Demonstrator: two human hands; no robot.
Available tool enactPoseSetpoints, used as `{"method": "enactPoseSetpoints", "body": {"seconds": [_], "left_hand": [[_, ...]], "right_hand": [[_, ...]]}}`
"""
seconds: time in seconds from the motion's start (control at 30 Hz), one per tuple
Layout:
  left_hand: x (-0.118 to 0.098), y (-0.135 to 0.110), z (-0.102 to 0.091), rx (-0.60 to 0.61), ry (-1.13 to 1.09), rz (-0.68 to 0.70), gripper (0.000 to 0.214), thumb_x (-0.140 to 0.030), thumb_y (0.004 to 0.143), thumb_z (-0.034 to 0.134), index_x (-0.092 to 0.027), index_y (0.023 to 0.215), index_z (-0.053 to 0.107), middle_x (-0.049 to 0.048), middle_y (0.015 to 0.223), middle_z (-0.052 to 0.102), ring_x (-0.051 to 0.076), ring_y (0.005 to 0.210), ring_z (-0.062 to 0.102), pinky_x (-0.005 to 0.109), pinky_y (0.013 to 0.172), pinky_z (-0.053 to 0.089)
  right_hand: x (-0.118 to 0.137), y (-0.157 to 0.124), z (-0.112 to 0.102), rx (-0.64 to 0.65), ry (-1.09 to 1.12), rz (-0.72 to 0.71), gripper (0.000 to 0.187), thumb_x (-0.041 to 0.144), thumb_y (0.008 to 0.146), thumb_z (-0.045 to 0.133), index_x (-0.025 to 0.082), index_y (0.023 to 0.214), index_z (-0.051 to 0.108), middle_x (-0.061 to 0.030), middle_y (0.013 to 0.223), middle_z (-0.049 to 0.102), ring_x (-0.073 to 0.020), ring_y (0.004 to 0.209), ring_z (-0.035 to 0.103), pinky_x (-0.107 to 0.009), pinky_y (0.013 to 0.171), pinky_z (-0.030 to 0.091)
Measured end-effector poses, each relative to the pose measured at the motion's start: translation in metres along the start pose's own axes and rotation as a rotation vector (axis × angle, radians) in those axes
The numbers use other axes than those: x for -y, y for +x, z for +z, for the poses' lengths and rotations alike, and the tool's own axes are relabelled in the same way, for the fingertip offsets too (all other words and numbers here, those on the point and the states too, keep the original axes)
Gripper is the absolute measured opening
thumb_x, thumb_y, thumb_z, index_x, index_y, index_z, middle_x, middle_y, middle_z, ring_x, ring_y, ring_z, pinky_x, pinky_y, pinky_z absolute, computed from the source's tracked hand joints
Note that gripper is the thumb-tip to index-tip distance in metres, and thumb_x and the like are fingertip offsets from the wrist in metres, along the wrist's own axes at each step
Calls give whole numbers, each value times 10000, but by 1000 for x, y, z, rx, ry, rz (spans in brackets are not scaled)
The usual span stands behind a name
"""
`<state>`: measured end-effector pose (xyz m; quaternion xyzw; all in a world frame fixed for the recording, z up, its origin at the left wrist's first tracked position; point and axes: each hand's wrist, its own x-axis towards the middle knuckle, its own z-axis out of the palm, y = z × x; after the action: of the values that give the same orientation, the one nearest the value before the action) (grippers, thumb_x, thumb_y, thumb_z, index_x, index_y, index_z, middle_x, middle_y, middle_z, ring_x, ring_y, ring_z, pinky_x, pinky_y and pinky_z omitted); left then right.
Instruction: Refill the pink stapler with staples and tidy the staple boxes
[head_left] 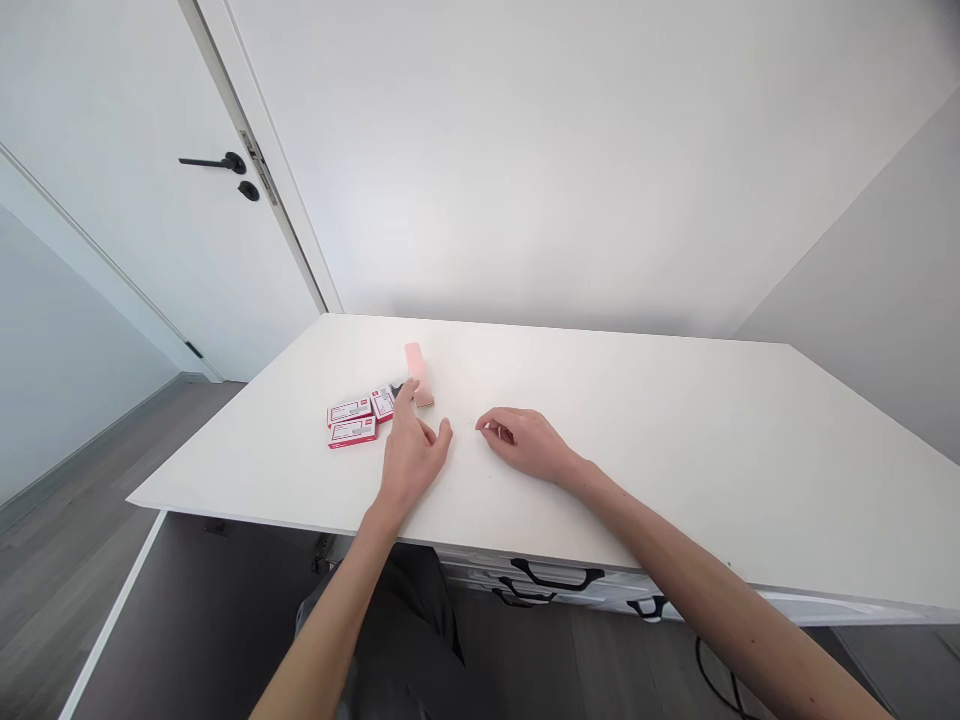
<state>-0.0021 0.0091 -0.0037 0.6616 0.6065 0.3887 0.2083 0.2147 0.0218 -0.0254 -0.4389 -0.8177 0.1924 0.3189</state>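
Note:
My left hand point(413, 448) rests over the left part of the white table, thumb apart and fingers stretched forward. Its fingertips overlap the near part of a long pink object point(415, 362), which looks like a stapler; whether they touch it I cannot tell. A small dark part shows beside those fingers. Just left of the hand lie several small red-and-white boxes point(352, 432), close together. To the right, my right hand point(525, 440) is low over the tabletop, its thumb and forefinger pinched together. Anything between those fingertips is too small to make out.
The white tabletop point(675, 450) runs back to a plain wall. Below its front edge are drawers with black handles point(556, 576). A white door with a black handle point(214, 161) stands at the left. A black cable point(716, 682) lies on the floor at lower right.

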Motion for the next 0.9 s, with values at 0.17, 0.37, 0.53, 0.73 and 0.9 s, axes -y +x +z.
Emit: {"method": "enactPoseSetpoints", "body": {"seconds": [0.17,0.37,0.53,0.73,0.9], "left_hand": [[5,9,-2,92,-123,-130,896,-369,900,648,-191,1635,168,162,1308,689,159,666,678,375,793,542],[6,7,-2,153,-130,-43,774,-371,903,624,-308,1582,257,167,1598,502,98,572,576,342,693,530],[2,3,0,129,53,-12,660,-360,915,611,-248,1537,423,11,911,751,197,679,649,347,718,499],[1,3,6,33,251,-23,566,-329,946,564,-202,1495,509,42,866,731,279,874,715,382,780,510],[-4,3,8,12,389,-85,622,-315,956,528,-140,1544,425,153,1184,757,337,1030,734,414,820,536]], "right_hand": [[-1,0,0,-3,-5,-5,183,187,1003,534,243,1060,698,5,865,724,-140,699,609,-285,684,443],[0,0,1,-4,20,18,179,185,992,551,252,1052,705,8,864,725,-139,690,605,-287,686,450],[-1,1,2,-11,40,26,181,198,991,545,252,1049,707,9,849,719,-140,681,597,-293,683,458],[-2,1,2,-14,42,23,177,208,990,542,254,1043,705,8,842,717,-141,676,595,-296,680,458],[-2,1,2,-16,40,18,182,194,986,542,253,1044,703,10,845,718,-141,677,595,-292,686,455]]}}
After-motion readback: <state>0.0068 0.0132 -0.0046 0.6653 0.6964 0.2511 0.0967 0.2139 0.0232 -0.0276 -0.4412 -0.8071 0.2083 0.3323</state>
